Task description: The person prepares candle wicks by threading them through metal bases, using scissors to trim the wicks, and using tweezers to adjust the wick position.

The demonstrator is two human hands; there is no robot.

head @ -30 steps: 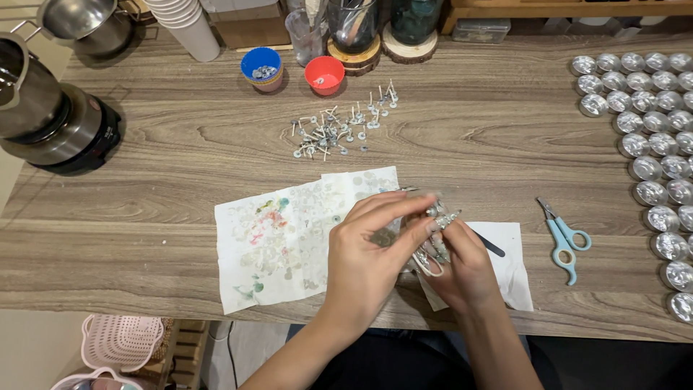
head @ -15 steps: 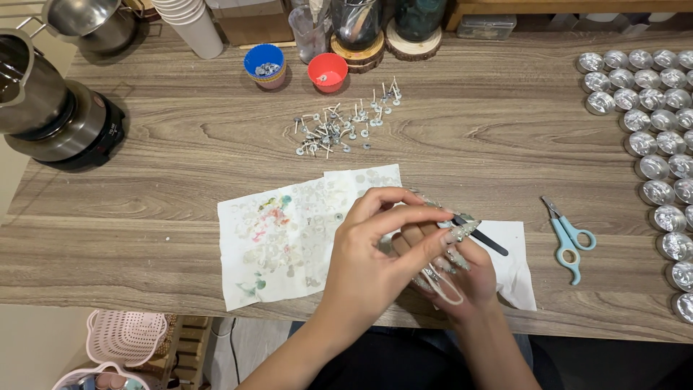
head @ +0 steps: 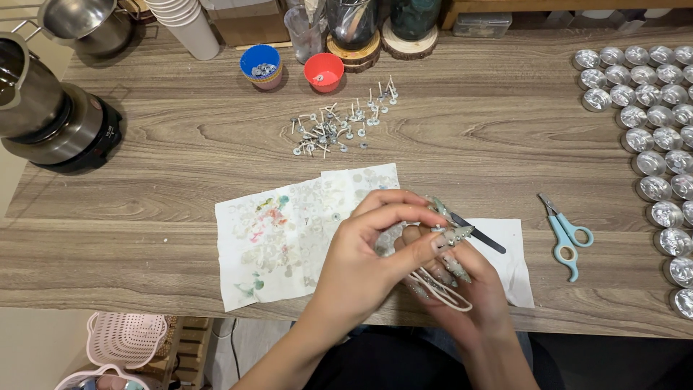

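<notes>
The left hand [head: 364, 263] lies over the right hand [head: 462, 289] at the near edge of the table [head: 180, 238]; its thumb and forefinger pinch closed on a small metal wick tab [head: 438, 228], and the right hand's fingers curl round a loop of pale wick cord [head: 442, 287] that hangs out below them; both hands are grasping, neither released; the work in hand looks like fitting the cord's end into the tab, and I judge it mid-step, the tab not yet set down among the finished ones.

Just past the fingertips a thin dark tool [head: 478, 235] lies on a white paper sheet [head: 516, 267]; under and beside the left hand spreads a stained paper towel [head: 278, 238]; to the right of the right hand, a little apart, lie light blue scissors [head: 567, 235]; the next move, as I read it, calls for a steady pinch while the cord is fed through the small hole, then a cut, so the scissors must be reached without letting the cord slip back.

Further off, beyond the hands, a scatter of tabbed wicks [head: 336, 126] sits mid-table; behind it a blue cup [head: 260, 65] and a red cup [head: 323, 71]; far right, rows of silver tealight cups [head: 653, 108]; far left, a metal pot on a hot plate [head: 50, 115].
</notes>
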